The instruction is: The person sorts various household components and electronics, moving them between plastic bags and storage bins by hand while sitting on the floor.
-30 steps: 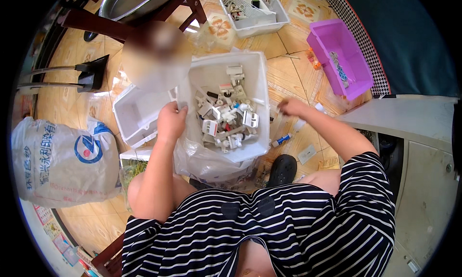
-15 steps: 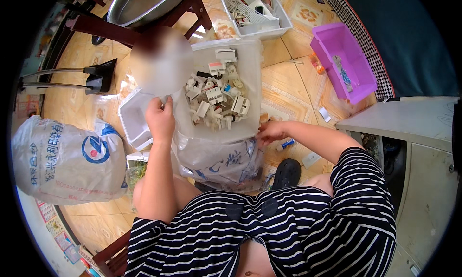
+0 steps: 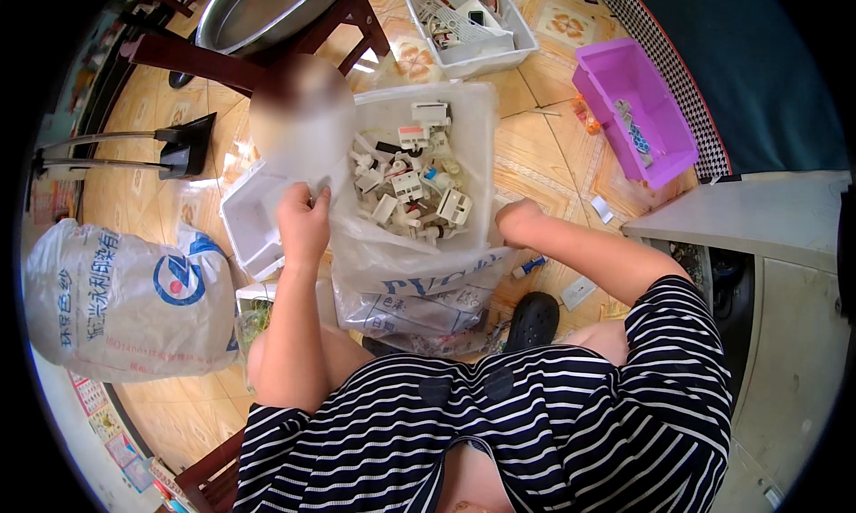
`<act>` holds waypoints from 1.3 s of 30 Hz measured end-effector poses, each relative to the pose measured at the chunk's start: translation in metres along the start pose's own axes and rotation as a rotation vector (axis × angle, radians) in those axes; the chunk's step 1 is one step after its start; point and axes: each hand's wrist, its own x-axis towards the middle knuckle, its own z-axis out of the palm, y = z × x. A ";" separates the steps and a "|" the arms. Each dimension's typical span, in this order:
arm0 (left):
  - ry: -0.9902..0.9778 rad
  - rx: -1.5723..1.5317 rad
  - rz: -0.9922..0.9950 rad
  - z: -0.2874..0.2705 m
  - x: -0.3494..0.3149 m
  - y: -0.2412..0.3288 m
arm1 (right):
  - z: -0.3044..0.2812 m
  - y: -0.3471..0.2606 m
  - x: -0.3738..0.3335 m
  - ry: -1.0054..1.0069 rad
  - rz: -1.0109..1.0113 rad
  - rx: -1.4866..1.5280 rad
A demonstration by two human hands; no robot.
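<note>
Tub: a white tub (image 3: 478, 129) full of mixed white plastic parts (image 3: 407, 187) stands before the person; clock hours below are read from it, twelve pointing away from the body.
Plastic: a clear plastic bag (image 3: 419, 288) with blue print hangs creased along the tub's near side, at six o'clock.
Left hand: the left hand (image 3: 305, 220), at eight to nine o'clock, is closed, thumb against curled fingers, pinching the plastic beside the tub's edge.
Right hand: the right hand (image 3: 521, 222), at four o'clock, is loosely folded beside the bag's edge; its fingertips are hidden, so I cannot tell what it grips.
Near floor: a dark clog (image 3: 533, 322) at five o'clock; a small blue-and-white tube (image 3: 530, 267) just above it.
Floor surface: glossy tan tiles (image 3: 535, 161) with brown floral motifs.
Left side: an empty white container (image 3: 250, 223) just beyond the left hand; a bulging printed sack (image 3: 134, 308) at eight; a black dustpan (image 3: 189, 147) at nine.
Right side: a grey cabinet (image 3: 789, 352) at four; a purple bin (image 3: 660, 125) with cloth inside at two to three, dark green fabric (image 3: 767, 85) behind.
Far side: another white bin (image 3: 490, 60) with assorted parts past twelve; a metal basin (image 3: 267, 13) on dark red wooden furniture (image 3: 201, 60) between ten and eleven.
</note>
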 end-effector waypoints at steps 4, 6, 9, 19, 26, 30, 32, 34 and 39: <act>0.031 -0.086 -0.025 0.003 -0.003 0.009 | -0.001 0.036 -0.016 0.383 -0.256 0.299; 0.087 -0.077 0.066 0.001 -0.003 0.011 | -0.008 0.051 -0.035 0.691 -0.506 0.424; 0.062 -0.176 -0.198 -0.009 0.001 0.007 | -0.025 0.063 -0.068 0.945 -0.783 0.488; 0.262 -0.566 -0.177 -0.023 0.010 0.010 | -0.014 0.045 -0.067 0.554 -0.819 0.260; 0.236 -0.268 -0.029 -0.019 0.001 0.016 | -0.048 0.046 -0.108 0.392 -0.534 0.515; 0.167 -0.330 -0.016 -0.010 -0.005 0.032 | -0.047 0.050 -0.101 0.539 -0.034 0.604; 0.129 -0.277 0.056 -0.005 -0.007 0.035 | -0.040 0.051 -0.100 0.595 -0.003 0.634; 0.149 -0.339 0.044 -0.005 -0.007 0.042 | -0.041 0.044 -0.099 0.558 -0.042 0.579; 0.174 -0.466 -0.002 -0.010 0.000 0.045 | -0.038 0.024 -0.101 0.690 -0.347 0.623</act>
